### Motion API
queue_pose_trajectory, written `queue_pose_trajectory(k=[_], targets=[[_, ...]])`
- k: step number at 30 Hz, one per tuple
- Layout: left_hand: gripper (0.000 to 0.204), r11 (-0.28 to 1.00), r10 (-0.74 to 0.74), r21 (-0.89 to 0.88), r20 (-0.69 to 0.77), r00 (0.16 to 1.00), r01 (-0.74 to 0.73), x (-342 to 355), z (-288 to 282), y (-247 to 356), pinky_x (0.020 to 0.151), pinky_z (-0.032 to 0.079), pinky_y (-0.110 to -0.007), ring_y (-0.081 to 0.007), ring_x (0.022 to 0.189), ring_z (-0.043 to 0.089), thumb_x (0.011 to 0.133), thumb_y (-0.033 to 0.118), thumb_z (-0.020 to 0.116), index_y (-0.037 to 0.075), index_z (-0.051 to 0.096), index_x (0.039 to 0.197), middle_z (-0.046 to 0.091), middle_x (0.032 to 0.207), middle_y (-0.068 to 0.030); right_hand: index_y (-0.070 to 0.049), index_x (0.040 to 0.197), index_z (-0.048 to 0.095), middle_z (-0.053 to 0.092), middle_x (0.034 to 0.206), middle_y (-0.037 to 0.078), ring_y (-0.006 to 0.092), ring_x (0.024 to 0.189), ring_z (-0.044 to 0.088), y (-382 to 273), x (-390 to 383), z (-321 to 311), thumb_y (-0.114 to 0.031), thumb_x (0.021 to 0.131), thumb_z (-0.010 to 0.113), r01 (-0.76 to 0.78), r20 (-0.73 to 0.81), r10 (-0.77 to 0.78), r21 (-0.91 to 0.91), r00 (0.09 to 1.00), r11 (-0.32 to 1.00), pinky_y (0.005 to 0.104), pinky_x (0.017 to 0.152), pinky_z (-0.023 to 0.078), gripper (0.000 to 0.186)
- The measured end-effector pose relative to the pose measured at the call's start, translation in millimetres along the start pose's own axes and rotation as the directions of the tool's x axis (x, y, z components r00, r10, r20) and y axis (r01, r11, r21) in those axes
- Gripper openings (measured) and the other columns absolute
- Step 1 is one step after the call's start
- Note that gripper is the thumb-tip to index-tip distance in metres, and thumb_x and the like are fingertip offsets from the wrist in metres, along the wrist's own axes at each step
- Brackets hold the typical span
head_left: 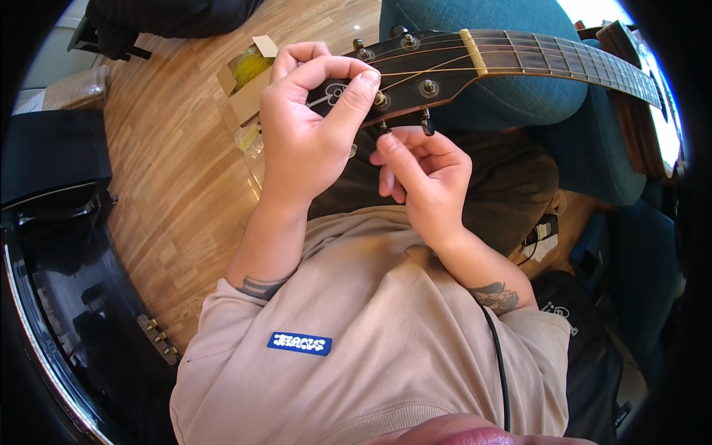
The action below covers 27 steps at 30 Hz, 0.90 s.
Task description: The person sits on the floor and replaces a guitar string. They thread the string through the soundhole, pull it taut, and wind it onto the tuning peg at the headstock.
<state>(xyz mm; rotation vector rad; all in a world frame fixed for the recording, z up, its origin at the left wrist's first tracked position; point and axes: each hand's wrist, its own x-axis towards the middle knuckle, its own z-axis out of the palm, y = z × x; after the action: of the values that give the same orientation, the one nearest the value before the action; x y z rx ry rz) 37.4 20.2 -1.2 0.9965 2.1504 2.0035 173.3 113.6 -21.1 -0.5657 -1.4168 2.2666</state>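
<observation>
An acoustic guitar lies across the top of the view, its dark headstock (454, 83) toward me and its fretted neck (564, 58) running right to the body (636, 130). My left hand (308, 133) is over the headstock's end, thumb and index finger pinched on a guitar string (409, 73) beside a tuning post (381, 99). Below the headstock's near edge, my right hand (432, 178) has its thumb and fingers closed around a tuning peg (384, 127), which they partly cover. Another tuning peg (428, 122) stands untouched to its right. Strings cross the pale nut (473, 53).
Teal upholstered seating (519, 104) lies under the neck. An open cardboard box (248, 85) with something yellow-green sits on the wooden floor (178, 200). Glossy black furniture (67, 274) fills the left side. A black cable (495, 356) runs down over my shirt.
</observation>
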Motion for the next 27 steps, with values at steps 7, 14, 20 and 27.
queue_pose_trajectory(k=[7, 14, 20, 27], targets=[[0.017, 0.999, 0.024, 0.022, 0.000, 1.000, -0.024, 3.2, 1.1, 1.1, 0.092, 0.046, -0.033, -0.0169, 0.102, 0.054, 0.087, 0.017, 0.082, 0.001, 0.078, 0.092, 0.057, 0.098, -0.0042, -0.002, 0.106, 0.066, 0.064, 0.087, 0.001, 0.0077, 0.054, 0.052, -3.4, 8.2, -8.6, -0.021, 0.105, 0.063, -0.515, 0.310, 0.411, 0.523, 0.857, 0.679, 0.0221, 0.044, 0.035, 0.019], [0.016, 1.000, 0.010, 0.001, 0.003, 1.000, -0.010, 2.6, 0.3, 0.7, 0.092, 0.046, -0.032, -0.0166, 0.101, 0.054, 0.087, 0.016, 0.082, 0.001, 0.078, 0.092, 0.057, 0.098, -0.0045, 0.003, 0.112, 0.068, 0.073, 0.087, 0.009, 0.0093, 0.065, 0.068, -2.3, 1.9, -0.9, -0.002, 0.091, 0.080, 0.036, 0.007, -0.037, 0.008, 0.999, 0.999, 0.0194, 0.047, 0.043, 0.025], [0.016, 1.000, -0.007, 0.002, 0.010, 1.000, 0.007, 1.4, 0.1, -1.5, 0.093, 0.045, -0.032, -0.0167, 0.101, 0.054, 0.086, 0.016, 0.082, 0.001, 0.078, 0.091, 0.058, 0.098, -0.0047, 0.002, 0.110, 0.068, 0.070, 0.080, 0.005, 0.0092, 0.064, 0.065, -10.1, 5.5, -5.6, -0.008, 0.097, 0.074, -0.354, 0.137, 0.327, 0.316, 0.935, 0.880, 0.0212, 0.049, 0.044, 0.018], [0.015, 1.000, -0.017, -0.024, 0.006, 1.000, 0.017, 0.4, 1.4, -1.0, 0.094, 0.045, -0.032, -0.0167, 0.103, 0.054, 0.087, 0.016, 0.081, 0.001, 0.078, 0.091, 0.058, 0.097, -0.0046, 0.002, 0.108, 0.068, 0.072, 0.090, 0.008, 0.0112, 0.067, 0.067, -3.3, 7.6, -7.3, -0.009, 0.095, 0.077, -0.169, 0.030, 0.167, 0.247, 0.986, 0.954, 0.0234, 0.053, 0.049, 0.019]])
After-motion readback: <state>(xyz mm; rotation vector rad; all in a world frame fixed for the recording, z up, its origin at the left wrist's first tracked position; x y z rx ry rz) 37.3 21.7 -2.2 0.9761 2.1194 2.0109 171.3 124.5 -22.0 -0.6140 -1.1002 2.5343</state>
